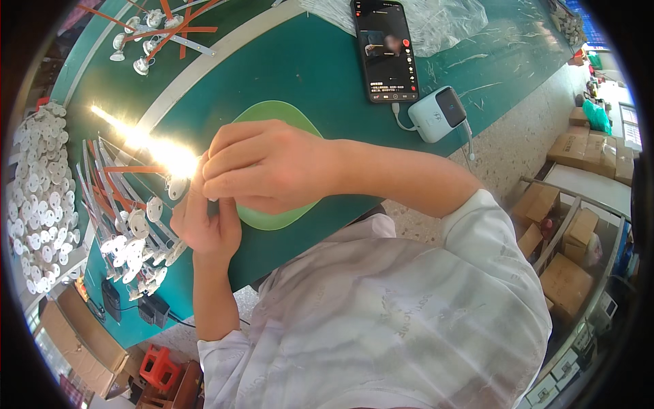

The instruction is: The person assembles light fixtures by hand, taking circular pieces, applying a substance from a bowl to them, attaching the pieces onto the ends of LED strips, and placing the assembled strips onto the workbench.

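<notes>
A brightly lit LED strip point(139, 138) slants up and left from my fingertips, its glare washing out detail. My right hand point(269, 163) is closed with its fingertips pinched at the strip's near end. My left hand point(208, 221) is closed just below, its fingers meeting the right ones there. The exact contact point is hidden behind my fingers. A small white disc point(176, 187) hangs beside the left fingertips, under the glare. Beneath my hands lies a light green oval plate or mat point(289, 112).
Many strips with white discs point(129, 232) lie left of my hands, beside a heap of white discs point(42, 211). More strips point(163, 31) lie at the far left. A phone point(387, 51) and white power bank point(437, 114) sit on the green table point(300, 54). Black adapters point(153, 310) lie near its edge.
</notes>
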